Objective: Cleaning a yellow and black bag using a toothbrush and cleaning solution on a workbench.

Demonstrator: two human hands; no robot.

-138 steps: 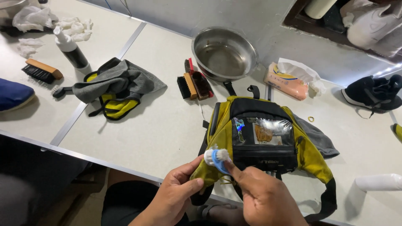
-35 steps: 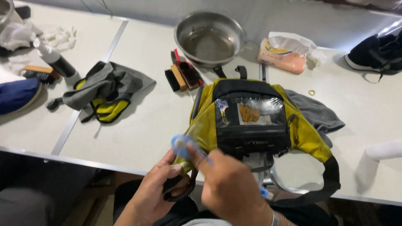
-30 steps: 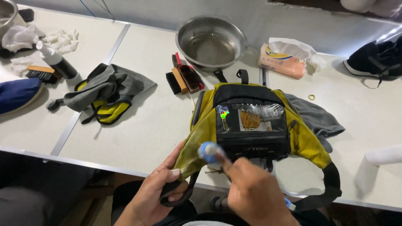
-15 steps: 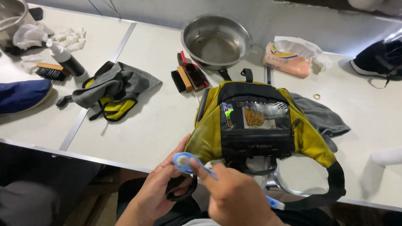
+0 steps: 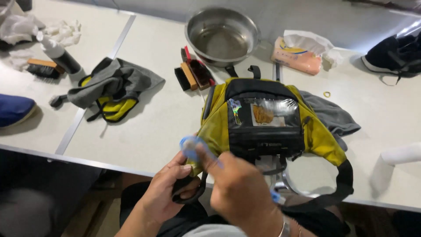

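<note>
At the table's near edge, six o'clock: my right hand [image 5: 239, 186] pinches a small blue brush [image 5: 192, 147], blurred, head up at the yellow-and-black bag's [image 5: 267, 120] lower-left corner. My left hand [image 5: 169, 193] closes round the black strap [image 5: 193, 195] beneath that corner. The bag lies flat at centre, clear pocket facing up. Steel bowl [image 5: 222, 37] at twelve o'clock, two brushes [image 5: 195, 74] just beside it; grey-yellow cloth [image 5: 109, 87] at ten.

Judgement: pull the strap taut so the fabric stays firm, use short strokes, and keep bristles off the clear window.
</note>
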